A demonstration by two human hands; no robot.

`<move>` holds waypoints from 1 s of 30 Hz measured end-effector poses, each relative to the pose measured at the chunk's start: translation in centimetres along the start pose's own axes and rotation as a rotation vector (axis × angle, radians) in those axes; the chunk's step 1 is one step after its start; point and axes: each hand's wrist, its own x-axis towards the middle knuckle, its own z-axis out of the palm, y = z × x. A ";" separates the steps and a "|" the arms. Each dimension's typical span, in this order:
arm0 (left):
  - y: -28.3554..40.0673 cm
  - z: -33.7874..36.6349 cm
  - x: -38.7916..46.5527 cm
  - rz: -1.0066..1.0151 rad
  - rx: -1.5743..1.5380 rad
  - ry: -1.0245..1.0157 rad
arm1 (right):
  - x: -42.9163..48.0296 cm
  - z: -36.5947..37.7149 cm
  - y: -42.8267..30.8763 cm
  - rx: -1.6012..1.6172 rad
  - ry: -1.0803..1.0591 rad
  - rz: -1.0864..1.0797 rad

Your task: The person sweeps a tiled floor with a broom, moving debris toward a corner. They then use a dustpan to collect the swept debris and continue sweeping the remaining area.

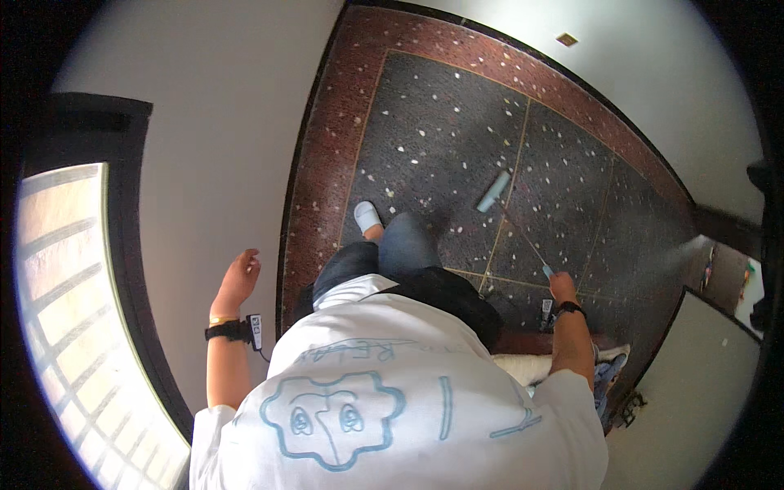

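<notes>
My right hand (562,285) grips the pale blue handle of a long-handled roller (493,192), which looks like a floor lint roller. Its thin rod slants away to the upper left, and the pale cylindrical head rests on the dark speckled floor (422,122). Out to my left, beside the grey wall (208,153), my left hand (239,275) hangs in the air with fingers slightly curled and nothing in it. Each wrist carries a black strap with a small device (256,331).
A reddish border (324,135) runs round the floor along the walls. One slippered foot (367,215) stands left of the roller head. Behind my right arm lie a pale cushion-like thing (520,365) and blue cloth (606,380). A bright window (73,294) is at left, a doorway (723,275) at right.
</notes>
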 end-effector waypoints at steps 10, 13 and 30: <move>9.0 -6.7 8.6 -0.038 0.174 0.216 | 1.6 -17.3 -14.3 -0.125 0.280 -0.594; 9.1 -9.7 8.6 -0.096 0.230 0.280 | 1.9 -21.0 -25.9 -0.437 0.242 -0.898; 3.7 -6.2 2.5 -0.538 -0.343 0.521 | -14.0 -7.7 -76.2 -1.004 -0.206 -1.580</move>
